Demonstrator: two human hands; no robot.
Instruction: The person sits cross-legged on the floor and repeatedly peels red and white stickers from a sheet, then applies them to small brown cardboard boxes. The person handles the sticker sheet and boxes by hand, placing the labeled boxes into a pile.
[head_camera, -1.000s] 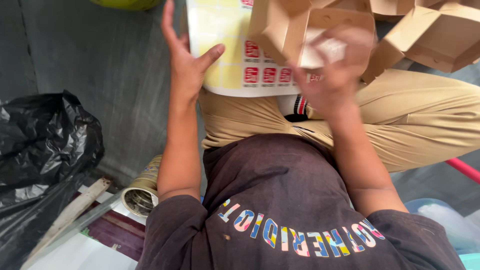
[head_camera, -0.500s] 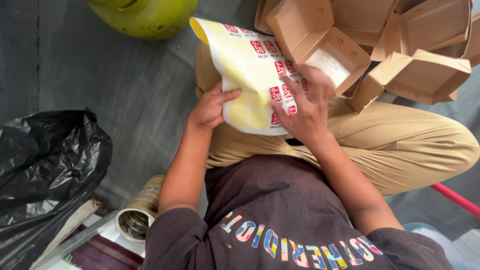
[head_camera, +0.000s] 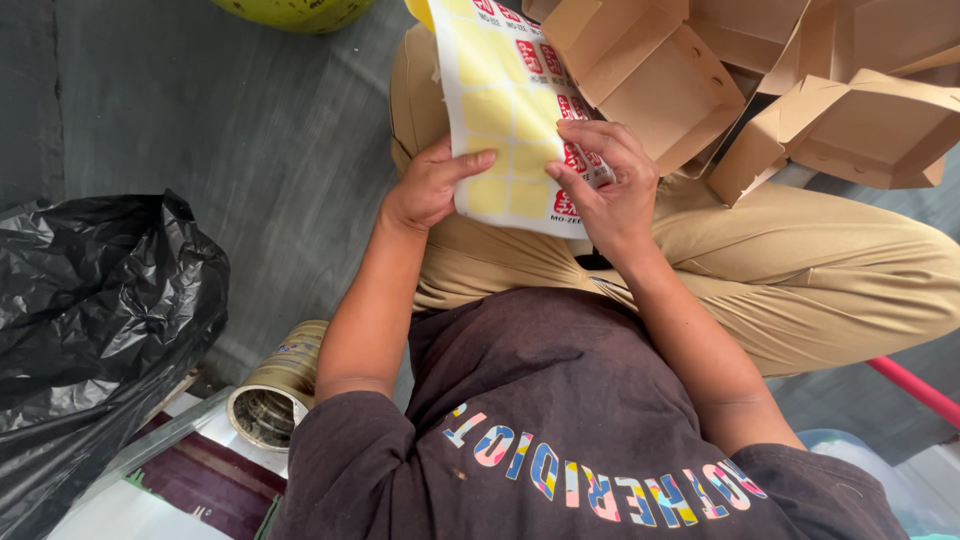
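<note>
Head view — both hands' fingers (head_camera: 470, 163) pinched on glossy yellow sticker sheet (head_camera: 500, 110) — brown cardboard boxes (head_camera: 650, 70) beside.

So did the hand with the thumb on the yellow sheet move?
Yes. The left hand came down from its raised spot at the sticker sheet's edge, toward the lap, and now grips the sheet's lower edge.

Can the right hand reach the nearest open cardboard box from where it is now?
Probably yes. The right hand is pinching a sticker on the sticker sheet, and the nearest cardboard box lies just above it with nothing between them. The left hand holds the sheet's other edge.
</note>
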